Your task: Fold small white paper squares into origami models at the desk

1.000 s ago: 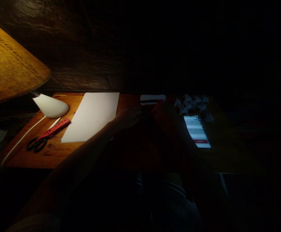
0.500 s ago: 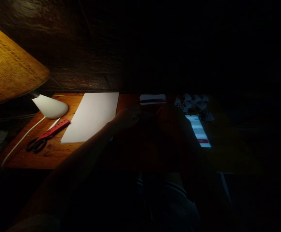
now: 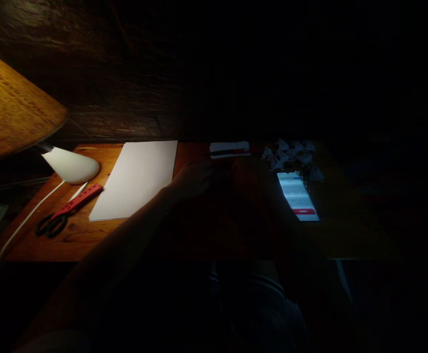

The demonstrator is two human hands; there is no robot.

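Both my hands are over the middle of the wooden table (image 3: 125,240), in deep shadow. My left hand (image 3: 193,179) lies just right of a stack of white paper (image 3: 136,179); its fingers point right and are too dark to read. Barely visible, my right hand (image 3: 243,171) faces it from the right. Whether either hand holds anything cannot be made out. Just beyond them a slim dark and red tool (image 3: 230,151), perhaps a knife or pen, lies across a small white paper (image 3: 217,145). A lit phone (image 3: 297,196) rests beside my right forearm.
On the left stands a lamp with a yellowish shade (image 3: 15,108) and white base (image 3: 74,164), its cord (image 3: 33,215) running over the table edge. Scissors with black handles (image 3: 52,226) lie near a red perforated strip (image 3: 79,200). Several folded paper pieces (image 3: 290,152) sit at the back right.
The view has shifted slightly, so most tabletop things appear a little further left. My hands stay near the table's middle; their finger movement is lost in the dark.
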